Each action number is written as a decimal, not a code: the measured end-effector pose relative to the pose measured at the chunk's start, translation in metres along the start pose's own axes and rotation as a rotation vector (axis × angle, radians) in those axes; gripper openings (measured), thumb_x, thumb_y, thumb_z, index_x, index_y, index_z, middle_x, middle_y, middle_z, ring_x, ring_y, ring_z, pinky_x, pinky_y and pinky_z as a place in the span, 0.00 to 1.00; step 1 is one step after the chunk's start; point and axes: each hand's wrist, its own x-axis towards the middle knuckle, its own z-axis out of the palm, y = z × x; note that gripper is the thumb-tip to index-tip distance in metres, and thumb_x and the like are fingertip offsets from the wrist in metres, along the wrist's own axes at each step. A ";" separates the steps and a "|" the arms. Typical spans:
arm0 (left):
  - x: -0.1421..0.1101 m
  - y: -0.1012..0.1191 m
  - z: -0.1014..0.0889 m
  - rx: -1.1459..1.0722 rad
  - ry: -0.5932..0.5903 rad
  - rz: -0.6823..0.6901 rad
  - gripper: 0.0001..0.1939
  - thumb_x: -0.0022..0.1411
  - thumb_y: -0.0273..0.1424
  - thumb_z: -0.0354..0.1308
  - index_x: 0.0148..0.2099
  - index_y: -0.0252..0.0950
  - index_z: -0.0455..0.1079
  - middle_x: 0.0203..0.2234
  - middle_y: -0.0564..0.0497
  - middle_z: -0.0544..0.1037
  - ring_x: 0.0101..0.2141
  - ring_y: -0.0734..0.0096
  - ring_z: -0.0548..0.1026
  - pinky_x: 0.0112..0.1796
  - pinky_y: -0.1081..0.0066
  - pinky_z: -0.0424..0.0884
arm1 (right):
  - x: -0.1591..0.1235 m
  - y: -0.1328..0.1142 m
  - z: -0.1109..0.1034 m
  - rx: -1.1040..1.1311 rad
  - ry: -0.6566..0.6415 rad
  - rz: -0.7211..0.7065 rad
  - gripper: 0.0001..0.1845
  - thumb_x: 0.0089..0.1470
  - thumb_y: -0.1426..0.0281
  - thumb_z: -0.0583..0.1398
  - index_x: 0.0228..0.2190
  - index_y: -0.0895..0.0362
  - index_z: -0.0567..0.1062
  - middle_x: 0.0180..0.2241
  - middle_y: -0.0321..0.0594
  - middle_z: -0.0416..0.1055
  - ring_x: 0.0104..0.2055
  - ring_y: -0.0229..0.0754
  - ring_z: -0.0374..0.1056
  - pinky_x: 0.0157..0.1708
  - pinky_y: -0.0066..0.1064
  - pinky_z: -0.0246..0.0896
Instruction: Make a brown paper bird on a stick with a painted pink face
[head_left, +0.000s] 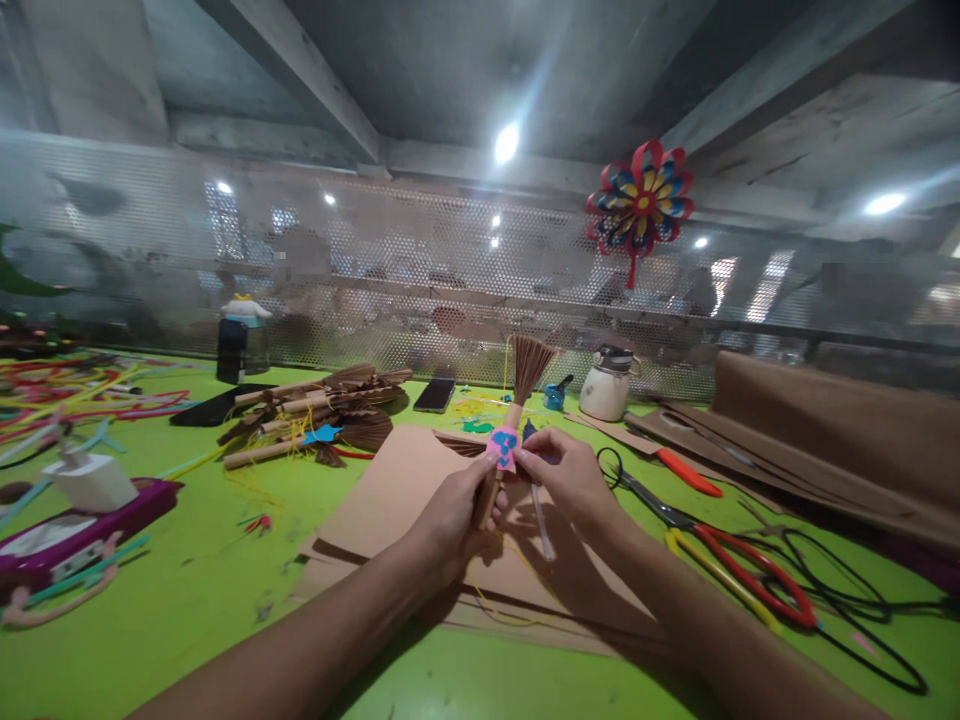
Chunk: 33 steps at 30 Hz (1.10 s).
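A small brown paper broom (531,365), bristles fanned upward, stands tilted over the brown paper sheets. My left hand (457,505) is closed round its rolled handle, thumb against a pink paper piece (503,448) bearing blue shapes. The pink piece lies on the front of the handle. My right hand (570,475) pinches the right edge of that piece. A slim translucent stick (541,525) slants below the right hand, and a dark blue tip shows above it; whether the two are one pen held in that hand is unclear. Yellow thread (510,615) trails beneath.
Brown paper sheets (375,490) lie under my hands. At right are scissors (675,515), an orange-handled cutter (690,472), black cord and folded brown paper (825,440). More paper brooms (315,410), a phone (435,394), a white jar (604,388) and a purple power strip (142,508) surround them.
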 end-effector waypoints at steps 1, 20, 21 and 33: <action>-0.001 0.001 0.001 0.002 0.003 -0.008 0.15 0.59 0.40 0.53 0.33 0.31 0.67 0.17 0.53 0.67 0.17 0.79 0.63 0.17 0.80 0.57 | 0.000 -0.001 0.000 0.014 -0.003 0.010 0.13 0.40 0.62 0.65 0.22 0.58 0.72 0.20 0.37 0.69 0.23 0.38 0.64 0.23 0.29 0.59; -0.001 0.002 0.001 -0.005 -0.011 -0.037 0.17 0.59 0.43 0.51 0.32 0.32 0.67 0.15 0.55 0.66 0.14 0.79 0.60 0.16 0.78 0.55 | -0.005 -0.011 0.000 -0.022 -0.037 0.056 0.12 0.41 0.63 0.63 0.20 0.60 0.71 0.19 0.36 0.69 0.22 0.36 0.63 0.25 0.29 0.60; -0.001 0.002 0.001 -0.001 -0.012 -0.042 0.17 0.59 0.43 0.51 0.32 0.32 0.67 0.15 0.55 0.66 0.13 0.79 0.60 0.16 0.78 0.55 | -0.005 -0.012 -0.001 -0.028 -0.036 0.055 0.12 0.42 0.63 0.62 0.20 0.60 0.71 0.19 0.36 0.69 0.22 0.36 0.64 0.25 0.28 0.60; 0.002 0.004 -0.003 -0.006 -0.007 -0.025 0.17 0.58 0.42 0.53 0.34 0.31 0.69 0.16 0.54 0.66 0.15 0.80 0.60 0.17 0.79 0.56 | -0.001 -0.011 -0.002 -0.032 -0.045 0.044 0.10 0.39 0.65 0.63 0.20 0.60 0.72 0.20 0.38 0.71 0.23 0.37 0.65 0.26 0.29 0.62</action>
